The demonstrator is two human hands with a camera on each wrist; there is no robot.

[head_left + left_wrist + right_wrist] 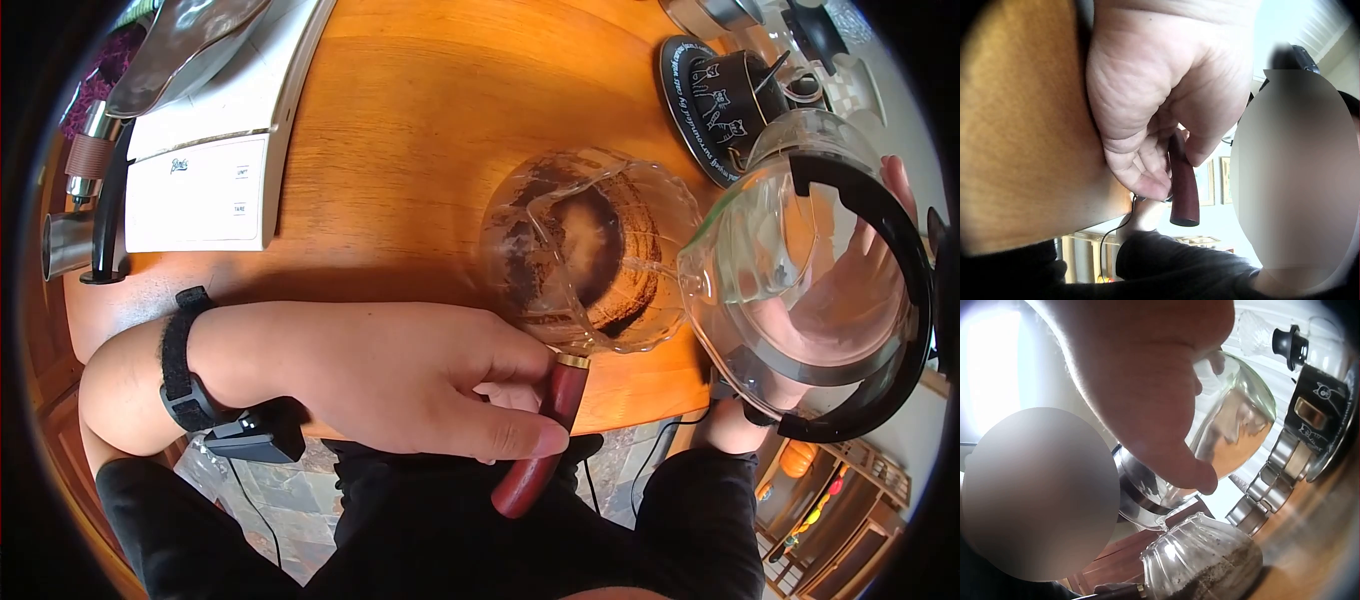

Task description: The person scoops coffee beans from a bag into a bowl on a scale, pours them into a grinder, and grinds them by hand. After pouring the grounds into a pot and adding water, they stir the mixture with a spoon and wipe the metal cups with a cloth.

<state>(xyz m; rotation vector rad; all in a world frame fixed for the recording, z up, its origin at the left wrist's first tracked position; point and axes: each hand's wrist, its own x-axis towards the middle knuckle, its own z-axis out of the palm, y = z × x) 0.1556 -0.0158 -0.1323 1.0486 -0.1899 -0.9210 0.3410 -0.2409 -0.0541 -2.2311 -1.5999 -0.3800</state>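
Note:
My left hand (440, 380) grips the dark red wooden handle (530, 485) of a fluted clear glass pot (515, 235), thumb and fingers round it. The handle's free end (1185, 194) shows below the fingers in the left wrist view. Brown coffee grounds (640, 300) coat the inside of the pot. My right hand (1160, 406) holds a clear glass carafe (735, 330) by its body, with the thumb and some fingertips on the glass. The carafe has a black collar (915, 300) and is tilted, its spout right at the pot's wavy rim.
A white scale (195, 205) lies at the left under a shiny metal vessel (190, 50), beside a metal cylinder with a ribbed band (88, 158). At the back right stands a black cat-print mug (722, 100) on a saucer (685, 120). Small metal canisters (1266, 487) line up near it.

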